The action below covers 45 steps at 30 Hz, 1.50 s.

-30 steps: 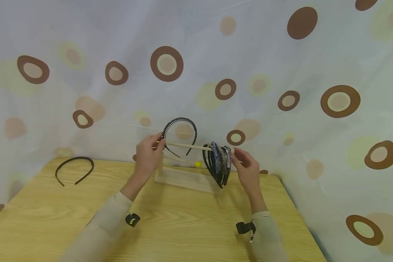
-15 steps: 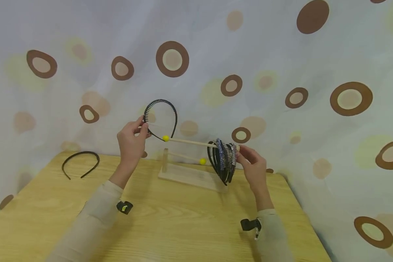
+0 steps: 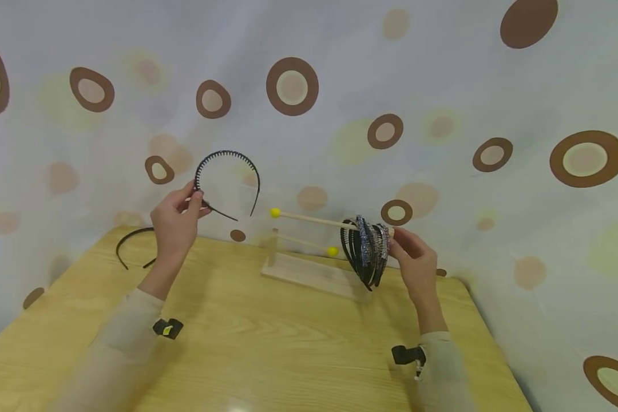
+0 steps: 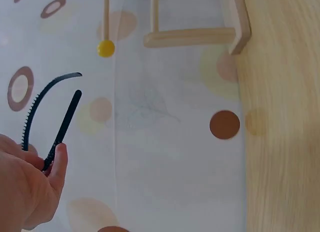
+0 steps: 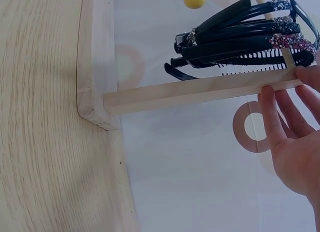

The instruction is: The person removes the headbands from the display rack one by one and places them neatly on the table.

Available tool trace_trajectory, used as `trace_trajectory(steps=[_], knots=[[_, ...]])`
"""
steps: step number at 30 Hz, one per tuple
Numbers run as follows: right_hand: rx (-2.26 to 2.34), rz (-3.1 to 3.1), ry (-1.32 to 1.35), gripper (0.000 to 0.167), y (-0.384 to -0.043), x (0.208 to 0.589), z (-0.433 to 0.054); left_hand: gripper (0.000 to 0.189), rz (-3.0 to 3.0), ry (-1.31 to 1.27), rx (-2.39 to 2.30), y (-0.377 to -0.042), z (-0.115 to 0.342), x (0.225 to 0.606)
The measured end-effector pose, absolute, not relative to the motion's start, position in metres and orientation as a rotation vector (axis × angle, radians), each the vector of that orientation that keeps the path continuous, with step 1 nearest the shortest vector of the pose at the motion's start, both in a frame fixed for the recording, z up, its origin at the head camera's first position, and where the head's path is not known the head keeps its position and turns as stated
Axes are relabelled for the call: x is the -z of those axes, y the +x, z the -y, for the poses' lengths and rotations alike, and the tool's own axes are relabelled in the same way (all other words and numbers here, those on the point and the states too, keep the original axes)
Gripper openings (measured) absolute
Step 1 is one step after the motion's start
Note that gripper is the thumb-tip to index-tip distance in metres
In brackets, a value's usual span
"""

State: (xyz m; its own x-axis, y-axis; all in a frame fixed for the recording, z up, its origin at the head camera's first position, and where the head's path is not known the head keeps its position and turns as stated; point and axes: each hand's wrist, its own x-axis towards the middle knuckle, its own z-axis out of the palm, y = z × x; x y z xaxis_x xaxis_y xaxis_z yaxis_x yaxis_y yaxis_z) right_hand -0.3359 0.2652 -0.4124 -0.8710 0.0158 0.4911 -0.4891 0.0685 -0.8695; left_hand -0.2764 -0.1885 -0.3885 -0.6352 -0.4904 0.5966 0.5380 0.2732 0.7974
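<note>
My left hand (image 3: 177, 223) pinches one side of a black toothed headband (image 3: 226, 153), raised to the left of a wooden stand. Its two ends point right in the left wrist view. The stand's upper rod (image 3: 314, 219) ends in a yellow ball (image 3: 274, 213), apart from that headband. Several black headbands (image 5: 235, 42), some with glittery trim, hang bunched at the rod's right end. With thumb and fingers, my right hand (image 3: 417, 263) grips the top of the stand's right post (image 5: 200, 91), right beside the bunch.
Another black headband (image 3: 121, 243) lies at the table's back left, partly hidden by my left arm. The stand's base (image 3: 309, 276) sits near the back edge. Its left post (image 3: 273, 249) carries a lower rod tipped with a yellow ball (image 3: 332, 251). A patterned curtain hangs behind.
The toothed headband in my left hand has come off the rod's ball end and moved left and up. My right hand keeps its grip on the post. The head view has shifted left.
</note>
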Motion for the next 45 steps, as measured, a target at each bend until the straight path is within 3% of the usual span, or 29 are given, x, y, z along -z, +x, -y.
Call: trace_trajectory(steps=[10,17,28,45], knots=[[-1.847,1.98,0.392,0.035,-0.341,0.427,-0.287,0.033,2.203,-0.084,1.222,-0.226,0.247,0.415],[-1.804,1.973,0.355,0.035,-0.346,0.422,-0.301,0.036,2.539,-0.045,0.981,-0.208,0.285,0.44],[-1.813,1.939,0.369,0.033,-0.349,0.421,-0.3,0.037,2.782,-0.082,1.134,-0.22,0.336,0.465],[-1.796,1.988,0.354,0.036,-0.347,0.428,-0.301,0.026,3.03,-0.045,0.914,-0.225,0.387,0.474]])
